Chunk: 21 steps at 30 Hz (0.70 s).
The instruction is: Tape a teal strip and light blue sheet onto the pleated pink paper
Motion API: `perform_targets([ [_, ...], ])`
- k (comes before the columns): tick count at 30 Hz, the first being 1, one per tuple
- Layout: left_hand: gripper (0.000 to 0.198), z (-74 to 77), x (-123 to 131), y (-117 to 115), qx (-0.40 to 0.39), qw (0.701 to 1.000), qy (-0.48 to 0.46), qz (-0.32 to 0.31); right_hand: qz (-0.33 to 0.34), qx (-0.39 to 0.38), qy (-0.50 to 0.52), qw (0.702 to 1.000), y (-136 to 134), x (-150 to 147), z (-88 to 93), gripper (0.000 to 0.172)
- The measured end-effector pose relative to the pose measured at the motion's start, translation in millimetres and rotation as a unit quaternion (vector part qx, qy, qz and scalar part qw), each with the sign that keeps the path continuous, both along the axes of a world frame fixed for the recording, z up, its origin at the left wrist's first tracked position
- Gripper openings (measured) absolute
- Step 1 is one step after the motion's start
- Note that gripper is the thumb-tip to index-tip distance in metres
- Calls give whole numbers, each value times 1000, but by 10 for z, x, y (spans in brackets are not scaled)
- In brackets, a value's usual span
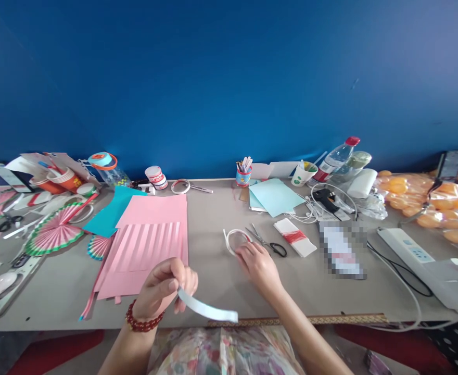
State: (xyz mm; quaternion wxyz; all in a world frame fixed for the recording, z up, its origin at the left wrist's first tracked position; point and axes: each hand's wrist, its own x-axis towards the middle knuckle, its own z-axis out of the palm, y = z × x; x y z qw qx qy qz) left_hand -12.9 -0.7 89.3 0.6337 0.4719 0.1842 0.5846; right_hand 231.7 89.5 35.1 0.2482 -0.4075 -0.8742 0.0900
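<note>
My left hand [168, 284], with a red bead bracelet at the wrist, is closed on one end of a pale curved paper strip [209, 311]. The strip's free end points right, over the table's front edge. On the table to the right lies a thin white roll of tape [229, 245], a short end sticking up at its left. My right hand [261, 268] has its fingers closed on the near right side of that ring; the fingertips are partly hidden. Just beyond this hand are black-handled scissors [278, 249]. Pink paper sheets [135, 276] with folded strips lie beside my left hand.
A white card wound with red thread [294, 237] and light blue sheets [276, 197] lie to the right. Farther right are cables, a power strip [412, 255] and bagged orange balls [420, 198]. Pink paper fans [57, 226] and paper cups [67, 179] stand left.
</note>
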Motion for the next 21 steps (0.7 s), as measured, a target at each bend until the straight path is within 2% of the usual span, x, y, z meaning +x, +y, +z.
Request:
perform_targets([
  [3,20,-17,10,41,-26,999,29,20,-12,10,-45,999,6,-12,-81,14],
  [6,20,-10,18,75,-58,989,129,48,-2,-28,53,998,-60,19,77,16],
  [9,21,51,77,103,-69,966,243,50,40,-150,184,971,-183,43,386,24],
  [13,23,147,224,147,-52,936,341,71,156,-340,242,895,-301,14,711,30],
  [15,25,156,260,166,-50,920,373,111,197,-410,265,850,-287,14,766,40],
  [17,24,132,236,178,-58,900,395,176,201,-445,275,828,-226,62,772,47],
  [19,22,94,161,183,-71,885,386,251,183,-449,273,831,-148,154,778,49],
  [21,21,66,78,181,-86,884,346,302,173,-433,261,846,-90,244,818,45],
])
